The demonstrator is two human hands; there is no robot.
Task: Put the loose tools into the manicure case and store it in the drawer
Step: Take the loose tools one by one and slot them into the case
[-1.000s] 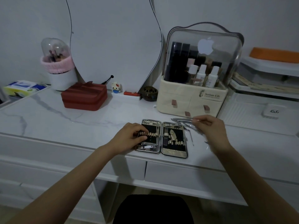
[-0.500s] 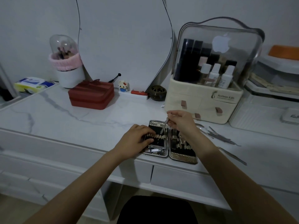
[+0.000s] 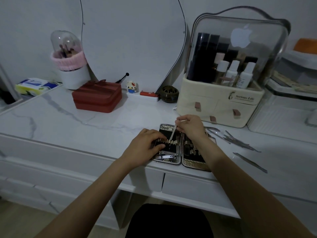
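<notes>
The manicure case [image 3: 193,164] lies open flat at the front edge of the white marble desk [image 3: 68,124], two halves side by side. Nail clippers [image 3: 167,156] sit in the left half. My left hand [image 3: 145,146] rests on the left half, fingers pressed on its strap row. My right hand [image 3: 190,126] hovers over the case's top, pinching a thin metal tool [image 3: 172,133] whose tip points down into the left half. Several loose metal tools [image 3: 236,140] lie on the desk right of the case, and one long one [image 3: 250,162] lies apart, nearer the front.
A cream cosmetics organiser [image 3: 221,103] with a clear lid stands just behind the case. A red pouch [image 3: 97,97], a brush holder [image 3: 68,64], a tissue pack [image 3: 36,85] and a mirror [image 3: 132,38] are at the back. Closed drawers [image 3: 188,188] run under the desk edge; a black stool [image 3: 169,220] is below.
My right hand picked a thin tool from the loose pile at the right and carried it left over the case. The left hand stayed on the case's left half.
</notes>
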